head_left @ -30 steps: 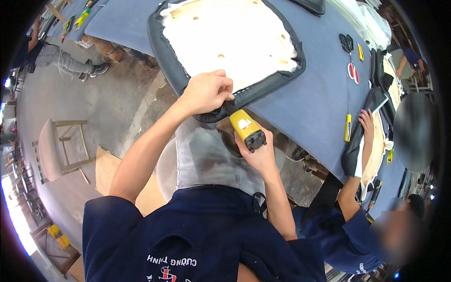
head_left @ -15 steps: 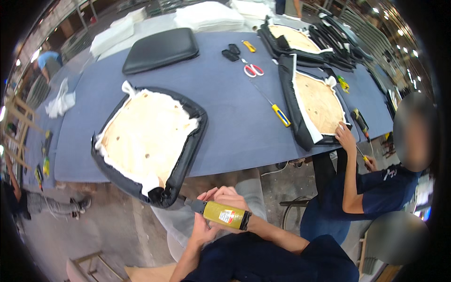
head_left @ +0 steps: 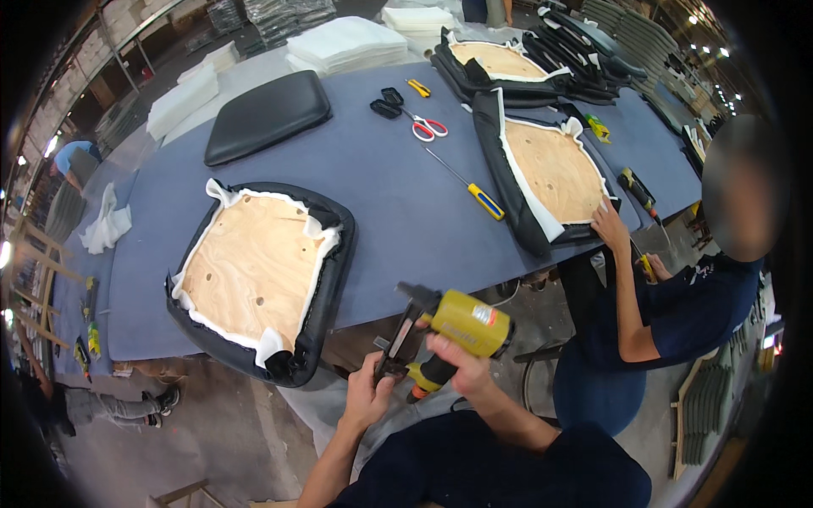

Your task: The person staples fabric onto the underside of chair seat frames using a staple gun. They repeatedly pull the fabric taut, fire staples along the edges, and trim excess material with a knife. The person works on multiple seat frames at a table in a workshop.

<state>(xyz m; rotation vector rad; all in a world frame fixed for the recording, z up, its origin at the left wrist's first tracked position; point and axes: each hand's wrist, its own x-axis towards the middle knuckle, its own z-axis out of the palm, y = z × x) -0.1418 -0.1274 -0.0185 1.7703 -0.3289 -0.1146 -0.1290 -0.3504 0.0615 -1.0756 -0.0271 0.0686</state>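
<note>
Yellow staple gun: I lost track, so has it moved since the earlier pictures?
Yes: the yellow staple gun has moved rightward, nearer the yellow-handled screwdriver on the table.

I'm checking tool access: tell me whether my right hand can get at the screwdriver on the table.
Probably not as it stands: the right hand is filled by the staple gun. The screwdriver itself lies uncovered on the blue tabletop, seemingly within reach were that hand free.
</note>
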